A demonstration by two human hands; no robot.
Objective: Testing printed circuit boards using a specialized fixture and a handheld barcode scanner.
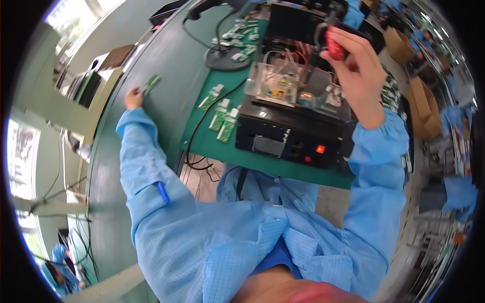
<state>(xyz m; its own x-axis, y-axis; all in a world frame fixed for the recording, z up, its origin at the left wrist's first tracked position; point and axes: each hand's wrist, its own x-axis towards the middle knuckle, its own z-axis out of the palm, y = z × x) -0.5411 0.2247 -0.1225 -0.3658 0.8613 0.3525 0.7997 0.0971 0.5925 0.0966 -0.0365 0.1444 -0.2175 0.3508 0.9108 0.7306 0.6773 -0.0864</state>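
My left hand (134,97) reaches out over the grey bench on the left, its fingers closed on one end of a small green circuit board (151,84). High on the right, my right hand (362,76) is wrapped round the red handle (334,44) of a lever on a black test fixture (270,123). Under a clear cover on the fixture there are wires, small parts and a lit red display (306,95). A red switch (321,149) glows on its front. Three green boards with white connectors (219,116) lie on the green mat left of the fixture.
A black stand with a round base (227,59) rises behind the three boards, near a heap of more boards (242,35). A black cable (202,121) runs across the mat and over its edge. Cardboard boxes (423,107) and other workers are off to the right.
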